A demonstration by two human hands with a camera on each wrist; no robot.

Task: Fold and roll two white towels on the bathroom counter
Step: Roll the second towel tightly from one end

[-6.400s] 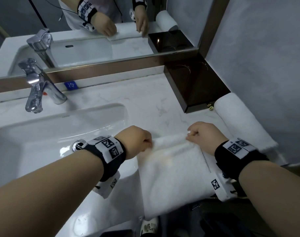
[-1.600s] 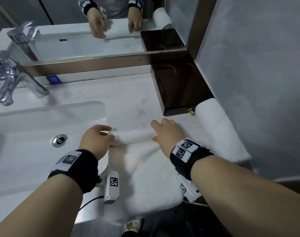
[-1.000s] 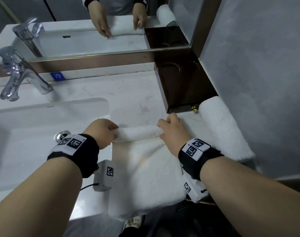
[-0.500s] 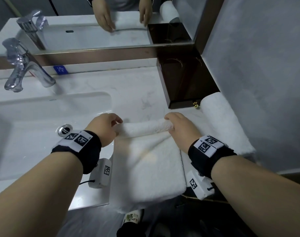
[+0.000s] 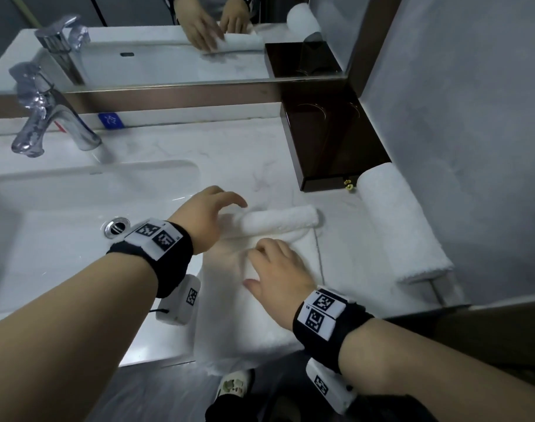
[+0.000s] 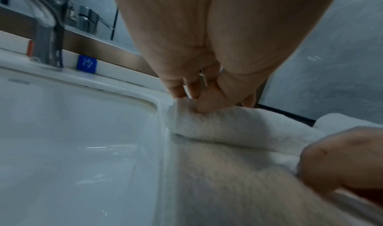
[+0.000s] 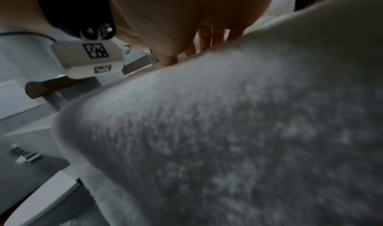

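Half-rolled white towel (image 5: 260, 303) draped over the bench (image 5: 235, 166) front edge beside the sink (image 5: 62, 214). Right hand (image 5: 275, 269) flat on its unrolled part, fingers relaxed. Left hand (image 5: 205, 217) curled on the roll's left end. Finished rolled towel (image 5: 397, 226) at the right edge.
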